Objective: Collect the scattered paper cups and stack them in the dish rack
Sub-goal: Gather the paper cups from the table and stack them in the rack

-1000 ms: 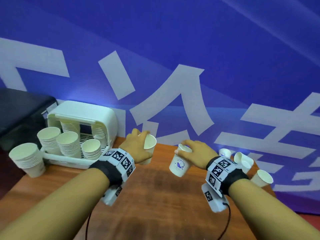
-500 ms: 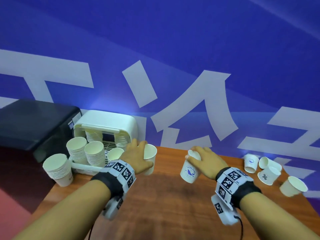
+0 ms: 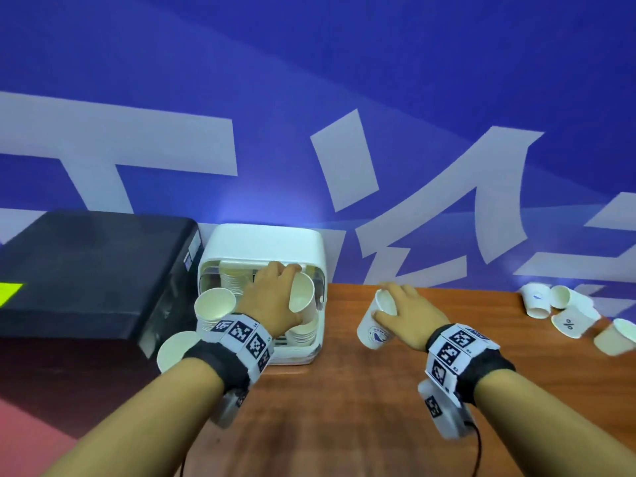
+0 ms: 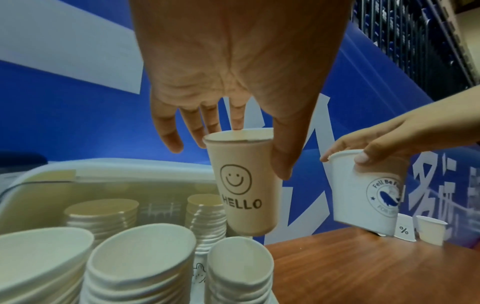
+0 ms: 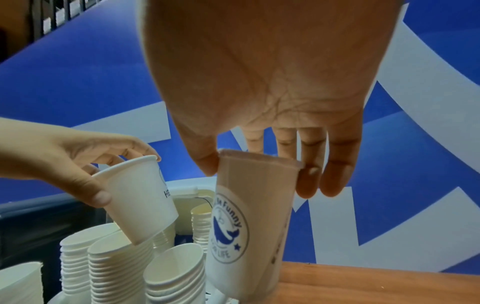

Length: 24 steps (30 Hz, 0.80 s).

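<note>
Left hand (image 3: pixel 275 297) pinches HELLO cup (image 4: pixel 244 185) at rim; right hand (image 3: pixel 409 311) holds whale cup (image 3: pixel 373 330). Light, crushable: grip gently.

Wooden table (image 3: pixel 344 407), reddish-brown grain, runs left to right in front of the wall. Behind it a big blue backdrop (image 3: pixel 344 63) w/ large white strokes (image 3: pixel 344 166), prob. characters, too cropped to read from the head view. Left of the table sits a black box-like unit (image 3: pixel 86 263), flat top, matte; a small label on its right side, text too small to tell. Yellow-green patch (image 3: pixel 10 292) at the far left edge on that unit. Red floor or surface (image 3: pixel 27 435) at bottom left. In the left wrist view, top right corner: dark shelving or grating (image 4: pixel 415 41) beyond the backdrop, blurred.
</note>
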{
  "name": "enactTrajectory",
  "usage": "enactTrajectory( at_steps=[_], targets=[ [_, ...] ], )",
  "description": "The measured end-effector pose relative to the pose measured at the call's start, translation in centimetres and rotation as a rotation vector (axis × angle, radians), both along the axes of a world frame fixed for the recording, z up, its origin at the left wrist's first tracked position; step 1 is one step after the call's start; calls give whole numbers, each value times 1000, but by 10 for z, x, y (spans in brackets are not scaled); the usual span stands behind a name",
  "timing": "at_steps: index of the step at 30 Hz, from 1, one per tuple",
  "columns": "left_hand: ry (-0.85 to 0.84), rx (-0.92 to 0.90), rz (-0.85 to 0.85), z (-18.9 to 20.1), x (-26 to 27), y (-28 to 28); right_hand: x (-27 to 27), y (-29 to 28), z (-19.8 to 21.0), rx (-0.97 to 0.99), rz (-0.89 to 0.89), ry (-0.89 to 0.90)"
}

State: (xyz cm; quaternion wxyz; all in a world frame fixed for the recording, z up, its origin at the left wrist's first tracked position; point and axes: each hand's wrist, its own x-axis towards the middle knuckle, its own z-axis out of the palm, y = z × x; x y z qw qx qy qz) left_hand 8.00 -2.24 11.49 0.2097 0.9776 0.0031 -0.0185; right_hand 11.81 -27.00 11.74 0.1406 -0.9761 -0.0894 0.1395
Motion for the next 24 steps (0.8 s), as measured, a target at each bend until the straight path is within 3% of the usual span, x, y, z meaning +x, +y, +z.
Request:
enactTrajectory(
  at_steps=[18, 24],
  targets=[
    [104, 104, -107, -57, 38, 4, 33, 20, -33, 47, -53, 55],
    [270, 84, -156, -70, 39, 12, 34, 27, -40, 67, -38, 109]
  ],
)
